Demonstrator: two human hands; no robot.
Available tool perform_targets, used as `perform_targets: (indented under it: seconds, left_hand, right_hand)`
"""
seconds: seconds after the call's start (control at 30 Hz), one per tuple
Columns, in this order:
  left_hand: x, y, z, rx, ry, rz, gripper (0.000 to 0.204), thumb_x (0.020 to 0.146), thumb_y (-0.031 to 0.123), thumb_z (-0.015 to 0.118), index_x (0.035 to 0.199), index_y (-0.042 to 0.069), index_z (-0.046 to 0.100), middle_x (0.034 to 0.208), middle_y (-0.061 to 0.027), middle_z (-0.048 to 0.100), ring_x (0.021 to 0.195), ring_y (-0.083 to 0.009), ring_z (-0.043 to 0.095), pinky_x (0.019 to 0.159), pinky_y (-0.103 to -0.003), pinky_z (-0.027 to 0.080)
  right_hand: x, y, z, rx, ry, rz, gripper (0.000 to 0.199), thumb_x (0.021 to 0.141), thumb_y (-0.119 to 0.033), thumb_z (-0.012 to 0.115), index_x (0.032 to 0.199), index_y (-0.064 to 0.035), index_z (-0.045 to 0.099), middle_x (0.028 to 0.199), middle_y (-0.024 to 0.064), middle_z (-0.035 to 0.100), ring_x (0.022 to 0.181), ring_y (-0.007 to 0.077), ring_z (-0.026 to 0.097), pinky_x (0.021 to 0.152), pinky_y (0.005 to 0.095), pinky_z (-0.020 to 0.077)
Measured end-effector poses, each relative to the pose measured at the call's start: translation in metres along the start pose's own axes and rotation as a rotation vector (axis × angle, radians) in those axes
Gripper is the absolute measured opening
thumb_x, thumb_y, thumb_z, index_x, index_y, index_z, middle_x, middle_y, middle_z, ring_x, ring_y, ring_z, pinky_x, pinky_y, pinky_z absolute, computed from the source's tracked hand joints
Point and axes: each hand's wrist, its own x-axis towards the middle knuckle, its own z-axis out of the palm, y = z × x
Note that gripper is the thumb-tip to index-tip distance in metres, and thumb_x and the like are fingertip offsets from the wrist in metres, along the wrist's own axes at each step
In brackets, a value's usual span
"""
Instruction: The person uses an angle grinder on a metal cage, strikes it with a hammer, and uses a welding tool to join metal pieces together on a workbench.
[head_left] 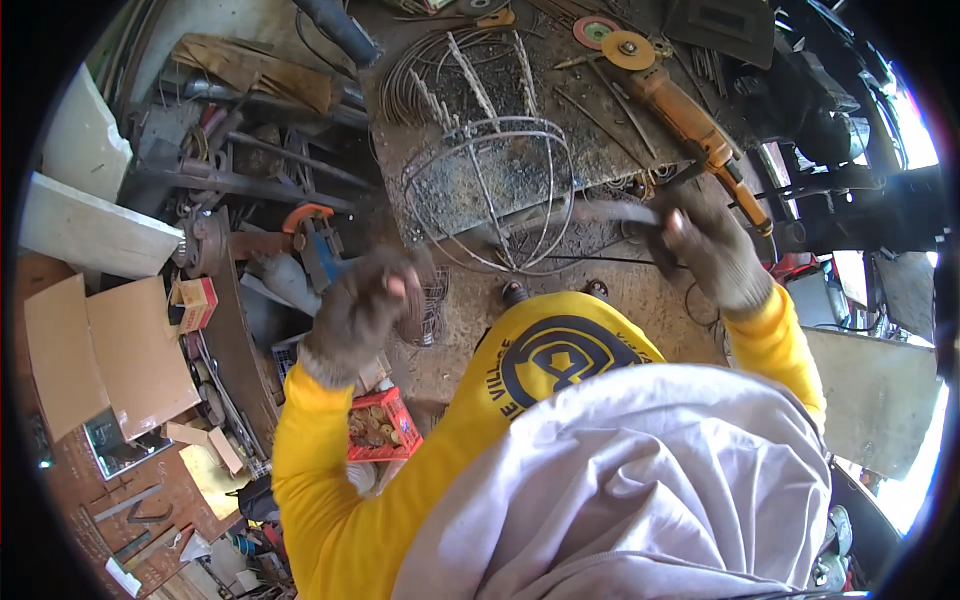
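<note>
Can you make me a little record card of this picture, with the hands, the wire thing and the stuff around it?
Left grip: gloved, curled; contents unclear
Right grip: gloved, around a blurred bar
Frame: wire hoops and rough rods, at the table
Grinder: orange, right of the frame
Crate: red, holding roundish things
Box: cardboard, far left

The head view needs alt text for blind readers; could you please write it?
A gloved right hand holds a long, blurred object near a wire frame at a cluttered workbench, where a grinder lies; the gloved left hand is left of the frame.
</note>
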Motion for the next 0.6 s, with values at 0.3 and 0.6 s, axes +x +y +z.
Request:
perform_targets:
  seconds: [0.3,0.6]
  left_hand:
    - [0.063,-0.117,-0.003,0.572,0.519,0.201,0.030,0.100,0.028,0.064,0.112,0.001,0.069,0.099,-0.0140,0.071,0.092,-0.0270,0.068,0.082,-0.038,0.051]
    - [0.083,-0.160,0.000,0.631,0.698,0.216,0.032,0.096,0.029,0.068,0.115,0.003,0.072,0.107,-0.0176,0.074,0.097,-0.0335,0.071,0.086,-0.041,0.054]
  right_hand:
    - [0.122,0.123,0.039,-0.226,0.385,-0.213,0.026,0.102,-0.017,0.058,0.122,-0.0023,0.067,0.098,0.0108,0.070,0.090,0.0163,0.069,0.081,0.0310,0.0534]
    - [0.138,0.145,0.046,-0.262,0.426,-0.161,0.029,0.100,-0.022,0.060,0.122,-0.0044,0.068,0.100,0.0159,0.068,0.094,0.0267,0.070,0.083,0.0363,0.0539]
